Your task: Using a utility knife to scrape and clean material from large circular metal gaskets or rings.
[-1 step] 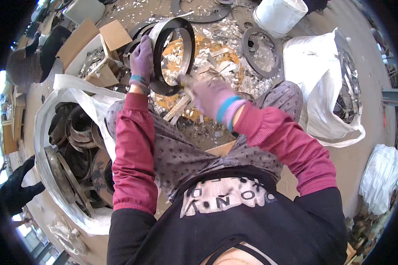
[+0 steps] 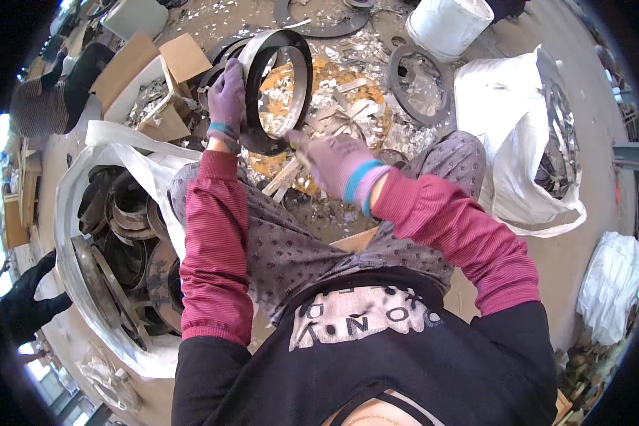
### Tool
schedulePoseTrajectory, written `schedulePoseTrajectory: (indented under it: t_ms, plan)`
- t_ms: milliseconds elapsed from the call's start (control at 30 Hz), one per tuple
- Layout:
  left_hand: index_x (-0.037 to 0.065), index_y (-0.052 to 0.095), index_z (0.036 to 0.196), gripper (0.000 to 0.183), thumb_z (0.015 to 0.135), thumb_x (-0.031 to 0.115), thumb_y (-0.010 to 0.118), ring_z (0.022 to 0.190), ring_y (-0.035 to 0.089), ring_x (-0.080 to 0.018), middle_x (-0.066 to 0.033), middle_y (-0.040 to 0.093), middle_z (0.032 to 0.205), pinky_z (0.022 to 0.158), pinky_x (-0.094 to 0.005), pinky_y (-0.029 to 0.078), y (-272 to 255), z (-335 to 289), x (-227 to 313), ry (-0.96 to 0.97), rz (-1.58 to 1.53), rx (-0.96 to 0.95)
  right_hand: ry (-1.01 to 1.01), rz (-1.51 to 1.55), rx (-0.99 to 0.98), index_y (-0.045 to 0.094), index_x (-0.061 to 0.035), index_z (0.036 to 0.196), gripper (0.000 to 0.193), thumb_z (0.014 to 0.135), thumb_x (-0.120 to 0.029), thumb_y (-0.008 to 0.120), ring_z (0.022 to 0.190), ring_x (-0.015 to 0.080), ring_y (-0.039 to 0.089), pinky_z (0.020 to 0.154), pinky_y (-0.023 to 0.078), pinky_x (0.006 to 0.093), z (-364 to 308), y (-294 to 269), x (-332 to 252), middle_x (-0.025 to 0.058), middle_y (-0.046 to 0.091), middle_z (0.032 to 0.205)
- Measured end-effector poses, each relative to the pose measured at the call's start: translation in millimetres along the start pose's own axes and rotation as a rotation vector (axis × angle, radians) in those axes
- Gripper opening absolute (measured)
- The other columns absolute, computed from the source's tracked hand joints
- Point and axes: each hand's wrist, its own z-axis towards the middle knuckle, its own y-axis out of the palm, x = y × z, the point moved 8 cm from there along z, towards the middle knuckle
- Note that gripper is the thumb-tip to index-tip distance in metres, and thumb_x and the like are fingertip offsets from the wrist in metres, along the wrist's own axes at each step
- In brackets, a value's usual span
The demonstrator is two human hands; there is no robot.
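A wide black ring (image 2: 265,143) with a pale strip along its outer rim stands upright over the scrap pile. My gloved left hand (image 2: 227,99) is closed on its left side. My gloved right hand (image 2: 336,163) is closed on a short tool (image 2: 299,148) with a light, wood-coloured handle. The tool points at the ring's lower right edge; whether it touches I cannot tell, and its tip is too small to make out. White and tan shavings (image 2: 366,106) lie beneath on a yellow-orange surface (image 2: 263,166).
A white sack (image 2: 67,227) of dark rings stands at my left, another white sack (image 2: 500,128) at my right. A cardboard box (image 2: 128,74), a white bucket (image 2: 449,27) and a flat dark ring (image 2: 441,106) lie farther off. Folded white sacks (image 2: 610,287) rest far right.
My right hand has shifted slightly left and down with the tool, along the ring's lower edge. My left hand still holds the ring in nearly the same place.
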Motion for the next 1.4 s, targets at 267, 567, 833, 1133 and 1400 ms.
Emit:
schedulePoseTrajectory:
  t_ms: [267, 567, 833, 1133, 1400]
  plan:
    - [-0.004, 0.060, 0.120, 0.041, 0.093, 0.027, 0.059, 0.088, 0.058, -0.0060, -0.0009, 0.064, 0.104, 0.076, -0.0202, 0.046, -16.9, 7.9, -5.2, 0.003, 0.079, -0.036, -0.010, 0.089, 0.027, 0.036, -0.0172, 0.141, 0.053, 0.090, -0.010, 0.051, 0.093, 0.0358, 0.066, 0.080, 0.051, 0.0461, 7.5, 1.6, 5.6, 0.0233, 0.064, 0.107]
    - [-0.005, 0.054, 0.126, 0.045, 0.093, 0.025, 0.059, 0.103, 0.057, -0.0092, -0.0049, 0.060, 0.119, 0.088, -0.0215, 0.044, -19.5, 8.6, -7.4, -0.082, 0.012, -0.042, -0.024, 0.212, 0.023, 0.034, -0.0223, 0.143, 0.049, 0.096, -0.016, 0.042, 0.087, 0.0380, 0.065, 0.077, 0.051, 0.0471, -4.5, 23.8, 21.5, 0.0233, 0.062, 0.102]
    - [-0.005, 0.058, 0.122, 0.044, 0.093, 0.028, 0.060, 0.088, 0.056, -0.0062, 0.0003, 0.063, 0.104, 0.077, -0.0213, 0.045, -17.8, 11.1, -13.5, -0.133, 0.047, -0.033, -0.035, 0.149, 0.072, 0.034, -0.0253, 0.144, 0.064, 0.087, 0.000, 0.046, 0.093, 0.0350, 0.065, 0.078, 0.051, 0.0435, 6.0, 28.3, 33.5, 0.0200, 0.064, 0.104]
    - [-0.002, 0.058, 0.121, 0.044, 0.096, 0.034, 0.052, 0.091, 0.058, -0.0077, -0.0028, 0.064, 0.104, 0.080, -0.0227, 0.046, -1.3, -11.7, 5.8, -0.221, 0.130, -0.176, 0.017, 0.251, -0.030, 0.035, -0.0261, 0.144, 0.053, 0.093, -0.013, 0.045, 0.073, 0.0278, 0.065, 0.068, 0.050, 0.0404, 11.9, 33.3, 38.9, 0.0117, 0.063, 0.079]
    - [0.000, 0.062, 0.109, 0.049, 0.080, 0.038, 0.073, 0.077, 0.053, -0.0075, -0.0006, 0.063, 0.090, 0.069, -0.0217, 0.042, -8.4, -23.7, 4.4, -0.097, 0.324, -0.132, 0.110, 0.439, -0.091, 0.038, -0.0272, 0.143, 0.048, 0.096, -0.018, 0.044, 0.060, 0.0230, 0.058, 0.060, 0.048, 0.0392, 7.9, 28.2, 50.6, 0.0085, 0.056, 0.068]
